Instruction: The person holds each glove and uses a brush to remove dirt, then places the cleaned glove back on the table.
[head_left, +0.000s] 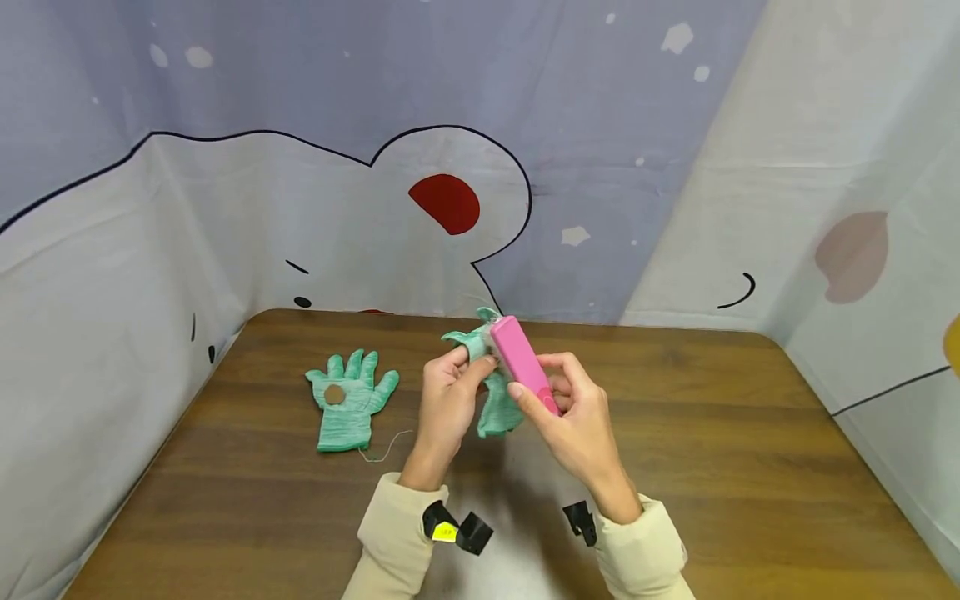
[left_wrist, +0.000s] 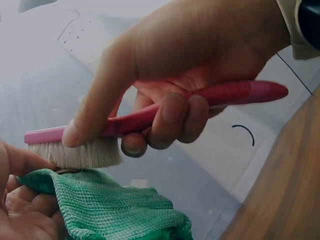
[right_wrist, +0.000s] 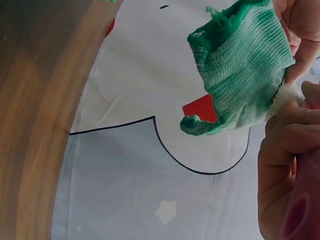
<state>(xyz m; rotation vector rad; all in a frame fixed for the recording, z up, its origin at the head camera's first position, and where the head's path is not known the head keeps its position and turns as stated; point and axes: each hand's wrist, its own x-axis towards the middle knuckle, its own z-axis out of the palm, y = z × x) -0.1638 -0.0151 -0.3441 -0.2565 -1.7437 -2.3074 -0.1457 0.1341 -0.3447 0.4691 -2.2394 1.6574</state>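
Observation:
My left hand (head_left: 442, 408) pinches a green knit glove (head_left: 497, 408) above the table, its cuff hanging down. In my right hand (head_left: 577, 417) is a pink-handled bristle brush (head_left: 522, 358), fingers curled round the handle. The left wrist view shows the pale bristles (left_wrist: 82, 154) right at the glove, beside the left fingers. A thin brown edge (left_wrist: 69, 170) peeks out under the bristles there. In the right wrist view the glove's open cuff (right_wrist: 220, 32) faces up and left, while the right hand partly hides the brush.
A second green glove (head_left: 347, 425) lies flat on the wooden table (head_left: 712, 450) to the left, with a brown round patch (head_left: 334, 394) on it. A loose thread (head_left: 386, 450) trails from its cuff. A printed cloth (head_left: 330, 208) hangs behind the table.

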